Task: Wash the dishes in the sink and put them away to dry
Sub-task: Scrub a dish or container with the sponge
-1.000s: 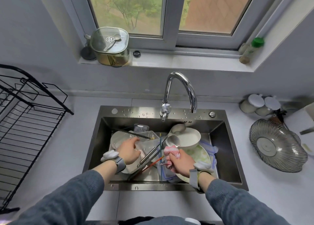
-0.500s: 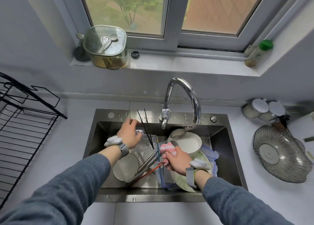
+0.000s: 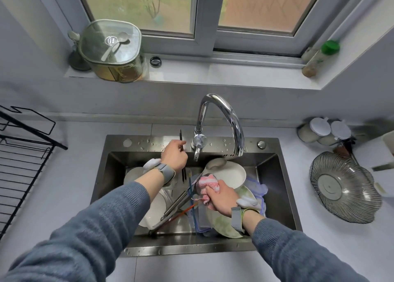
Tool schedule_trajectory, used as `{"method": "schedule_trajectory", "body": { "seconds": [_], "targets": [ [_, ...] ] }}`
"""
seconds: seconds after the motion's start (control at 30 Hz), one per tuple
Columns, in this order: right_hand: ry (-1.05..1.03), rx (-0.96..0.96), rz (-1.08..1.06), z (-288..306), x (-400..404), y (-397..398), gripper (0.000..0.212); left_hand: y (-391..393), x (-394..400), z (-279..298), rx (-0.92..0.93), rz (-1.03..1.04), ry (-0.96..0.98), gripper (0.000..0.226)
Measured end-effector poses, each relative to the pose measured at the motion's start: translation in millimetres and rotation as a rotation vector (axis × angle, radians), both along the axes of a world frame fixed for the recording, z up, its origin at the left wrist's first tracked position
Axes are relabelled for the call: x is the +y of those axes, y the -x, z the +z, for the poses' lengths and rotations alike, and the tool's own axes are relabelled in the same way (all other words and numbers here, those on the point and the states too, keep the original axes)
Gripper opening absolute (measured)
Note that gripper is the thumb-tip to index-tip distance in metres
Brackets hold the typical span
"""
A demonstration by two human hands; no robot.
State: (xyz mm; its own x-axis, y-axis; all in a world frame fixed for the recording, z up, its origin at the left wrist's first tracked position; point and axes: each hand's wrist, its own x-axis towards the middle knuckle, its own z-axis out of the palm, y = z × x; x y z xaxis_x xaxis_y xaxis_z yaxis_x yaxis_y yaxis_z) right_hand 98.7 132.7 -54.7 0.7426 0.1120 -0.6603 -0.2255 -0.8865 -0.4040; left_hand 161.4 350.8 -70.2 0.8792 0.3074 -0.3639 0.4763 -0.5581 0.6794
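Left hand [image 3: 174, 155] gripping dark chopsticks [image 3: 183, 170] upright beside faucet [image 3: 221, 119]. Right hand [image 3: 221, 198] clutching pink cloth [image 3: 206, 183] over dishes in sink [image 3: 115, 175].

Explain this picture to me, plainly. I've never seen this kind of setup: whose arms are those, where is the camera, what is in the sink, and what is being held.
No machine here: a person wears a camera on the head, looking down at their own arms. The left hand holds dark chopsticks upright near the faucet. The right hand grips a pink cloth over the sink, which holds white plates, long utensils and a plastic container. A black drying rack stands on the left, a ribbed glass bowl on the right counter. Both wrists carry grey bands.
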Motion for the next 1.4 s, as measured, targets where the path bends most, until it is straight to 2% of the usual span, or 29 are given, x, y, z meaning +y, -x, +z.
{"method": "schedule_trajectory", "body": {
  "seconds": [0.13,0.23,0.37,0.47,0.6,0.67,0.73,0.87,1.0,1.23,1.3,1.4],
  "targets": [
    [-0.001,-0.006,-0.042,-4.1,-16.7,-1.2,0.047,28.2,10.0,17.6,-0.254,0.192,0.048,0.041],
    [0.037,-0.012,-0.054,-6.4,-26.9,2.5,0.049,57.7,28.1,24.9,-0.307,0.371,0.109,0.033],
    [0.040,-0.035,-0.062,-6.0,-33.1,8.6,0.047,98.6,46.5,19.6,-0.245,0.587,0.305,0.029],
    [0.040,-0.032,-0.061,-6.2,-33.7,15.4,0.047,129.8,52.8,12.0,-0.160,0.700,0.347,0.024],
    [0.032,-0.029,-0.045,-7.9,-27.7,26.0,0.049,168.7,85.0,-21.9,0.061,0.784,0.344,0.010],
    [0.023,-0.031,-0.035,-8.5,-22.5,30.8,0.047,186.5,101.1,-38.6,0.162,0.791,0.280,0.023],
    [0.015,-0.029,-0.023,-8.0,-18.2,33.4,0.047,196.4,108.8,-47.2,0.249,0.786,0.226,0.023],
    [-0.011,-0.029,0.010,-5.6,-8.3,36.3,0.048,194.3,116.2,-62.2,0.372,0.717,0.305,0.018],
    [-0.011,-0.022,0.041,-3.2,0.1,36.5,0.050,166.8,107.9,-53.9,0.300,0.653,0.364,0.007],
    [0.001,0.001,0.067,-1.8,11.4,29.5,0.046,125.3,89.6,-35.3,0.290,0.472,0.429,0.049],
    [0.007,0.005,0.066,-2.4,14.1,25.3,0.047,120.1,83.3,-28.1,0.307,0.394,0.319,0.054],
    [0.013,0.011,0.065,-4.4,16.2,22.0,0.049,120.0,66.3,-16.9,0.249,0.201,-0.027,0.050]
  ]
}}
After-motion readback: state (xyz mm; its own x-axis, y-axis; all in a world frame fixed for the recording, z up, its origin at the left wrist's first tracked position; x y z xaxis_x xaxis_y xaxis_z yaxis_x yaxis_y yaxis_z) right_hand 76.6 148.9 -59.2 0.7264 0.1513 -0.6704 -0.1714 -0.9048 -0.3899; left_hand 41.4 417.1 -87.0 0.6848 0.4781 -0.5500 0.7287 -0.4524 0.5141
